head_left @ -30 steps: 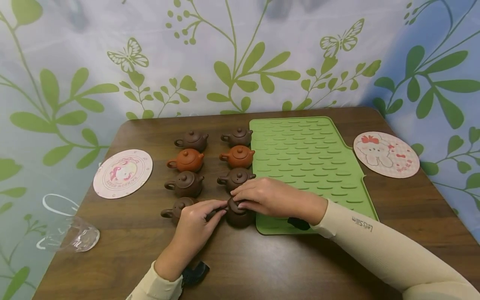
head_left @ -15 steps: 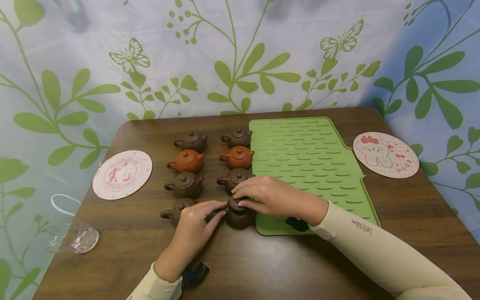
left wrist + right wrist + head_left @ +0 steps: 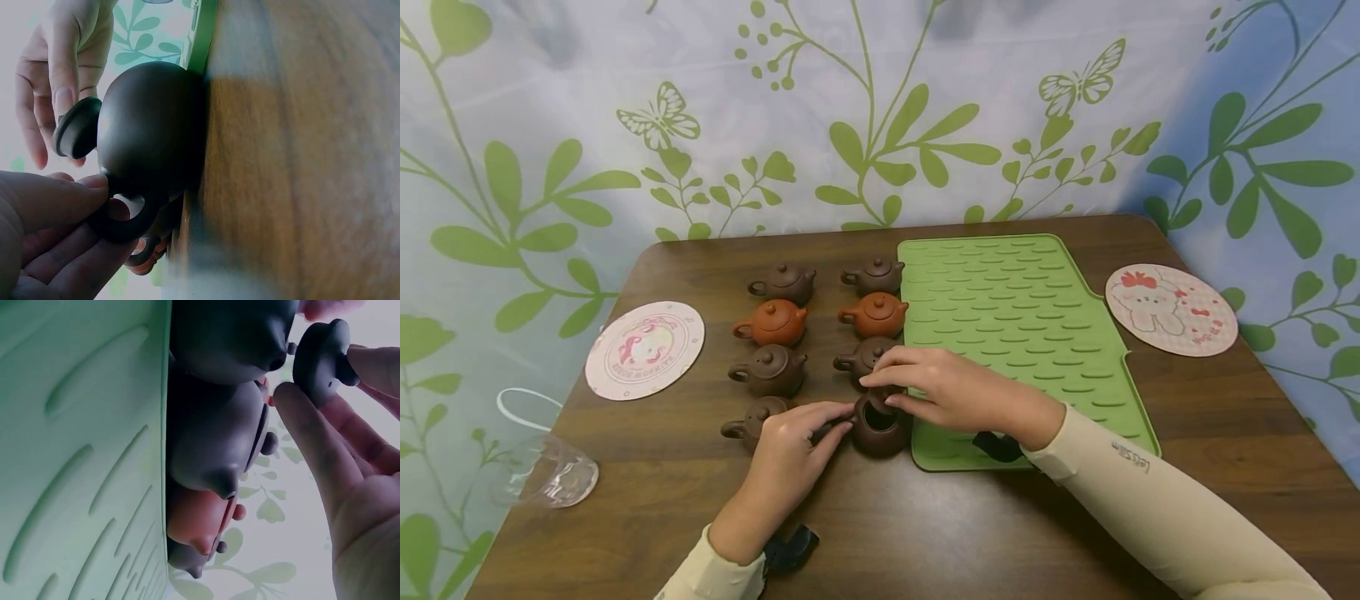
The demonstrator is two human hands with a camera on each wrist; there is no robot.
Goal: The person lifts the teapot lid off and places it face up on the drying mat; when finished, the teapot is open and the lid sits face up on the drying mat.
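Observation:
The nearest teapot (image 3: 880, 437) of the right-hand column is dark brown and stands uncovered, its dark opening showing in the head view. My left hand (image 3: 797, 446) pinches this pot's looped handle (image 3: 119, 226) between thumb and fingers. Above the opening, my right hand (image 3: 940, 387) holds the pot's round lid (image 3: 322, 362) by its knob, tilted on edge and lifted off the rim. In the left wrist view the lid is beside the pot's mouth, under the right fingertips. Behind it stands another lidded brown teapot (image 3: 857, 362), partly covered by the right hand.
Two columns of small teapots stand on the wooden table, including an orange one (image 3: 880, 314) and another orange one (image 3: 777, 322). A green ridged mat (image 3: 1000, 317) lies to the right. Round mats (image 3: 643, 350) flank both sides. A clear cup (image 3: 568, 475) lies at the left edge.
The lid has come up off the nearest right teapot and tilted back, uncovering the opening. My right hand has moved slightly up and right; the left hand keeps its hold on the handle.

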